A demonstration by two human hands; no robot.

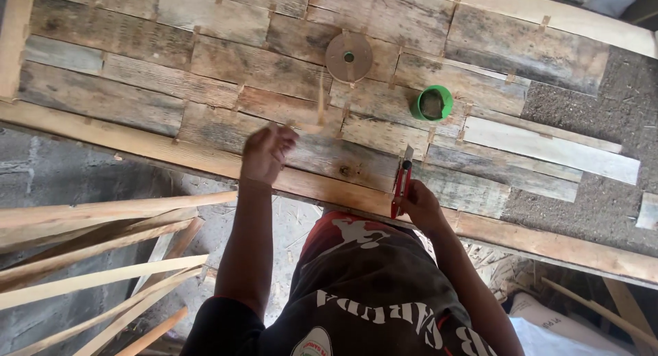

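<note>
The right hand (419,204), low in the middle of the frame, is wrapped around a red utility knife (401,184) with its blade on the tabletop (205,68) of patched boards. The left hand (266,152), blurred, pinches a thin wood sliver (320,102). Most boards look fitted; the right stretch remains bare. Beyond lie a round disc (349,57) and green cup (432,103).

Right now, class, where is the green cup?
In the head view, the green cup stands on the wooden plank surface, right of centre, just below and right of the round brown disc and above the red-handled knife.
</note>
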